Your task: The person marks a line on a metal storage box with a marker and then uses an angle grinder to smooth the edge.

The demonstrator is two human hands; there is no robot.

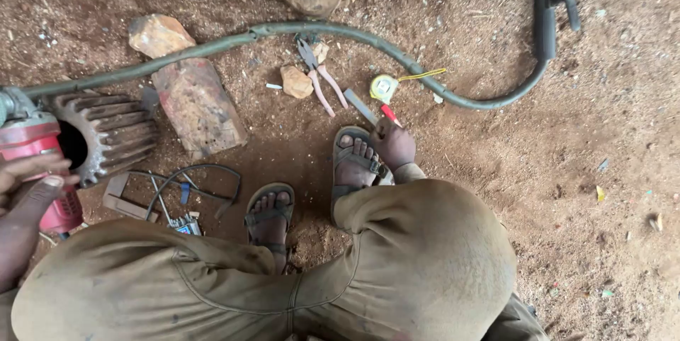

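A crouching person's right hand (394, 144) closes its fingers around a red marker (390, 115) on the dirt, just beside a yellow tape measure (383, 88) and pliers (318, 75). The left hand (25, 196) grips a red grinder (37, 164) at frame's edge.

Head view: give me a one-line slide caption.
Crouched on dirt, left hand holds a red power tool; right hand grips a red-handled tool near pliers.

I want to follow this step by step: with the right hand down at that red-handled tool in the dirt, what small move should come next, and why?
Probably lift the red-handled tool clear of the dirt: the right hand is closed around its lower end beside the sandalled foot, while the left hand rests on the red power tool.
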